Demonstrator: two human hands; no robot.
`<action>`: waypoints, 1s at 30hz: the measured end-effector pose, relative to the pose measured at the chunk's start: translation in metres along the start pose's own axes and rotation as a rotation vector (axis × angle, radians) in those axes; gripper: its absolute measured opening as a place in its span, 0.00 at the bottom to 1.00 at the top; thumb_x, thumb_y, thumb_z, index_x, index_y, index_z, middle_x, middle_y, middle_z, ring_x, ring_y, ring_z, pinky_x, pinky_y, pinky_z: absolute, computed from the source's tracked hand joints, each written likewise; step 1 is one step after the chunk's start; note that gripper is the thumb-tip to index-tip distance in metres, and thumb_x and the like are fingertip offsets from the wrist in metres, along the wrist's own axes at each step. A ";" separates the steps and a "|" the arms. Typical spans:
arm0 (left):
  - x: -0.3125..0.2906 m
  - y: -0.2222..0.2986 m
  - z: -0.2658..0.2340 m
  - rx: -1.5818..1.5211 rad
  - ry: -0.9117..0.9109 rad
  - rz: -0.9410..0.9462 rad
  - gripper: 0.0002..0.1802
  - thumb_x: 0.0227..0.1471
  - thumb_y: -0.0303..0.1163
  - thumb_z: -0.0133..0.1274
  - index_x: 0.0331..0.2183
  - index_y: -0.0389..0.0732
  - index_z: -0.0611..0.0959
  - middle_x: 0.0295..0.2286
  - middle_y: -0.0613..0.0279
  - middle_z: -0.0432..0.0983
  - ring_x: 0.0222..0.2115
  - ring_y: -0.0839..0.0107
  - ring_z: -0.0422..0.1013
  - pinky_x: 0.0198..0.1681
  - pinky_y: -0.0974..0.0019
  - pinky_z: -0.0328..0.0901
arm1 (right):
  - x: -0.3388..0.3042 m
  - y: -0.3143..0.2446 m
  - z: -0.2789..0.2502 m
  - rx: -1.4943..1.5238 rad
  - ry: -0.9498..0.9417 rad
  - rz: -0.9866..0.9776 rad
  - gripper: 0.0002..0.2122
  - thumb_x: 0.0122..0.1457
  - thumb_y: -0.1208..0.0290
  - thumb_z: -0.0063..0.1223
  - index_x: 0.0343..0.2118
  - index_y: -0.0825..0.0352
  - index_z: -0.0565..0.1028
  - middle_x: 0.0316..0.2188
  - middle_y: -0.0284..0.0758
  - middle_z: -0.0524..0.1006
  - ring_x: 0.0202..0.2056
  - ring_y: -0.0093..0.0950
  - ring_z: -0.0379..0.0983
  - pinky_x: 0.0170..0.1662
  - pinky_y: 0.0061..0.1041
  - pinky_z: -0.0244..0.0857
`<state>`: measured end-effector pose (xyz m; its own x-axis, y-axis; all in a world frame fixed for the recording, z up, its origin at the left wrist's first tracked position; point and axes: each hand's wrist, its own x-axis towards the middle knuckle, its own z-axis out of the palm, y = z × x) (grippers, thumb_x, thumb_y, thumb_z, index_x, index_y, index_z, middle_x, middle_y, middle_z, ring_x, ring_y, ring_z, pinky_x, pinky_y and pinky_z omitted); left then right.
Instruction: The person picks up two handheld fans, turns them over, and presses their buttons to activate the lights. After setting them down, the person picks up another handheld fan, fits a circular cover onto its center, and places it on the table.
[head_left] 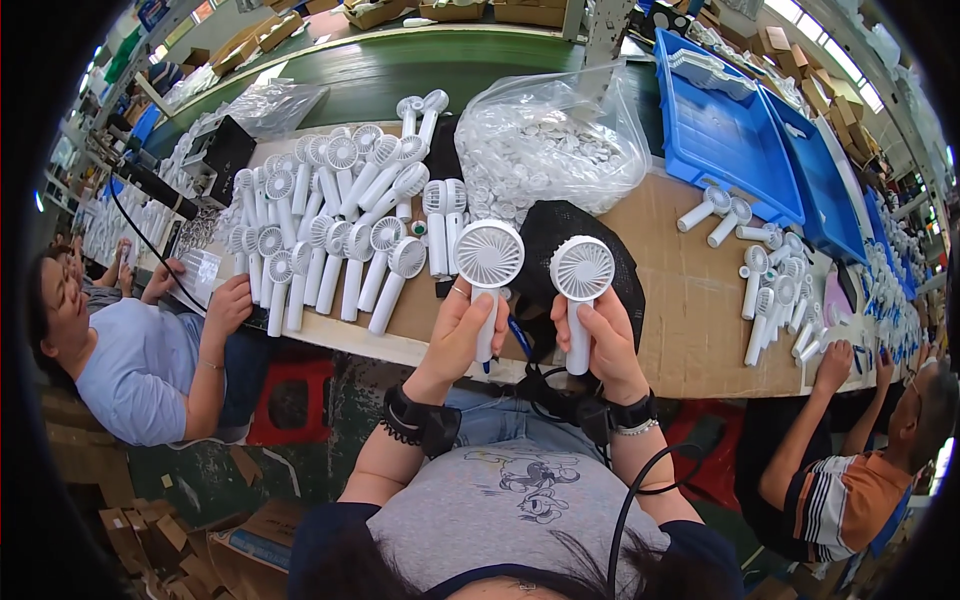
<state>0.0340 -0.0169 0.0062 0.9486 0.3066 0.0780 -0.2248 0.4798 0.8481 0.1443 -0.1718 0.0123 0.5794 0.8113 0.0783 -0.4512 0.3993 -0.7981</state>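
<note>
In each hand I hold a white handheld fan upright above the table's near edge. My left hand wraps round the handle of one handheld fan, its round grille facing me. Closed on the handle of the other handheld fan is my right hand. The two fan heads are side by side, a small gap between them. Behind the right one lies a black mesh bag. A blue pen shows between my hands.
Several white fans crowd the table at left. Behind my hands stands a clear bag of small white parts. Blue trays and more fans are at right, on cardboard. Co-workers sit on both sides.
</note>
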 end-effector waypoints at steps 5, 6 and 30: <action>-0.001 0.000 0.000 0.034 -0.005 -0.001 0.18 0.55 0.32 0.37 0.47 0.40 0.60 0.21 0.64 0.65 0.16 0.80 0.61 0.18 0.78 0.58 | -0.002 0.000 0.001 -0.011 0.011 0.008 0.16 0.54 0.77 0.40 0.47 0.68 0.57 0.29 0.38 0.68 0.22 0.21 0.65 0.25 0.17 0.62; -0.001 0.000 -0.001 0.043 -0.008 0.002 0.17 0.55 0.32 0.37 0.47 0.39 0.60 0.21 0.64 0.65 0.16 0.80 0.62 0.19 0.78 0.58 | -0.002 0.000 0.001 -0.016 0.010 0.008 0.16 0.54 0.77 0.40 0.47 0.68 0.57 0.28 0.38 0.69 0.22 0.21 0.65 0.25 0.18 0.62; 0.000 0.005 -0.003 0.060 -0.008 0.033 0.12 0.52 0.28 0.42 0.40 0.35 0.68 0.26 0.59 0.71 0.23 0.78 0.68 0.27 0.76 0.64 | -0.002 0.000 0.000 -0.053 -0.009 0.018 0.18 0.51 0.76 0.43 0.46 0.69 0.59 0.30 0.42 0.70 0.24 0.27 0.69 0.27 0.23 0.65</action>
<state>0.0322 -0.0122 0.0095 0.9429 0.3143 0.1103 -0.2422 0.4193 0.8749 0.1434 -0.1736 0.0124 0.5652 0.8221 0.0687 -0.4247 0.3613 -0.8301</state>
